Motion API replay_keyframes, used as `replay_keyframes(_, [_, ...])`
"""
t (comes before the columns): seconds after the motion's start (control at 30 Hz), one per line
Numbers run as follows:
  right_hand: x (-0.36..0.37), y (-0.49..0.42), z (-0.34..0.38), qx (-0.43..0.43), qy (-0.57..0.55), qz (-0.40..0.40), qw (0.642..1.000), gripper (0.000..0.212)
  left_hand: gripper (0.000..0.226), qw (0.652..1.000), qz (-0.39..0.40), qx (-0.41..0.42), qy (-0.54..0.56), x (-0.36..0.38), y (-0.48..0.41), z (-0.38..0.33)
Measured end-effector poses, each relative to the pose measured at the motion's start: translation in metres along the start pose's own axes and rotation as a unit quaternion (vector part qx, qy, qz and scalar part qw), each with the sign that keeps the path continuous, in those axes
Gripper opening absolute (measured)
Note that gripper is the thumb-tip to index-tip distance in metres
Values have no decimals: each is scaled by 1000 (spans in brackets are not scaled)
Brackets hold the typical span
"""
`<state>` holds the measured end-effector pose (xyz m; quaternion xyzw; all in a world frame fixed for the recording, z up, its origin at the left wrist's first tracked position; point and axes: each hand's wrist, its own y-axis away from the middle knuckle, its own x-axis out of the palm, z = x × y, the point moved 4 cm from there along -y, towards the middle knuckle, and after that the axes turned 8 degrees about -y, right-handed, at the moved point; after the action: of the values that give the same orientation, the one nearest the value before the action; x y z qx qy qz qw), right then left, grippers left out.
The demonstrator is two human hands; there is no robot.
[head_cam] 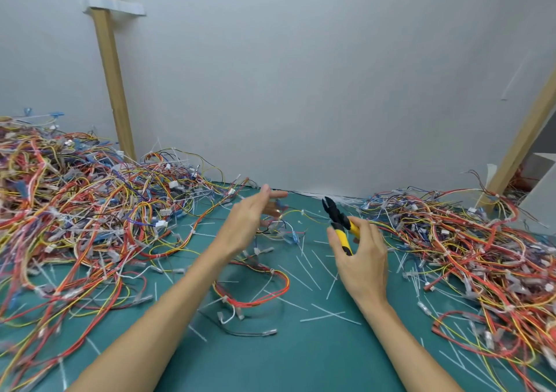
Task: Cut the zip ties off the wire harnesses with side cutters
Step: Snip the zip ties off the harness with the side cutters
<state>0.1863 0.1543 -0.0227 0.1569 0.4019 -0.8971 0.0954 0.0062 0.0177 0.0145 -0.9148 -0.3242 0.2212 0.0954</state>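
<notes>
the right hand [362, 254] has its fingers clamped on the yellow side cutters [339, 221] mid-desk [270, 358]. the left hand [251, 221], motion-blurred, holds fingers straight and apart, partly hiding a harness [293, 236]. harness piles [75, 199] run off both edges.

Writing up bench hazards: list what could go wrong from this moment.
1. The side cutters in the right hand point towards the open left hand; its fingers could get nipped.
2. Thin wires of the loose harness lie close to its zip ties, so a wire might be cut instead.
3. Tie offcuts litter the mat and could tangle into harnesses.
</notes>
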Motion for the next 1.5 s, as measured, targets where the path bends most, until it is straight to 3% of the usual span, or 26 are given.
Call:
replay_keyframes(0.07, [0,0,1,10,-20,-4,1000,35,48,989,10,43,-138,-16,-4,-16])
replay_keyframes(0.13, [-1,1,1,17,-34,-6,999,32,39,957,10,87,-277,-30,-7,-28])
replay_keyframes(0.2, [-1,1,0,25,-39,-3,999,30,34,935,14,88,-344,-44,-11,-34])
replay_keyframes(0.3, [-1,1,-1,27,-40,3,999,29,19,904,71,-6,-421,-66,-12,-30])
replay_keyframes(0.43, [0,1,-1,27,-39,13,999,31,19,790,288,-242,-483,-76,7,5])
replay_keyframes(0.5, [0,2,-1,27,-36,14,999,31,25,738,353,-303,-489,-71,16,19])
replay_keyframes(0.53, [0,2,-1,27,-34,14,999,31,31,731,357,-313,-491,-68,17,23])
replay_keyframes(0.63, [0,2,-2,33,-34,20,999,30,39,738,339,-309,-494,-59,14,29])
replay_keyframes(0.77, [0,1,-3,43,-39,25,998,30,18,760,357,-292,-458,-54,15,30])
replay_keyframes(0.93, [1,0,-4,49,-44,24,998,31,21,894,300,-148,-297,-59,4,4])
replay_keyframes(1.03, [2,0,-5,51,-46,24,997,29,25,932,307,-91,-168,-57,7,-14])
replay_keyframes(1.2, [0,1,-4,52,-52,19,997,27,42,923,381,-30,-50,-46,16,-28])
replay_keyframes(1.33, [0,-1,-6,66,-58,20,996,29,58,889,448,-13,94,-30,20,-29])
replay_keyframes(1.5, [0,-1,-11,76,-66,15,995,29,69,858,451,-38,242,-1,24,-19])
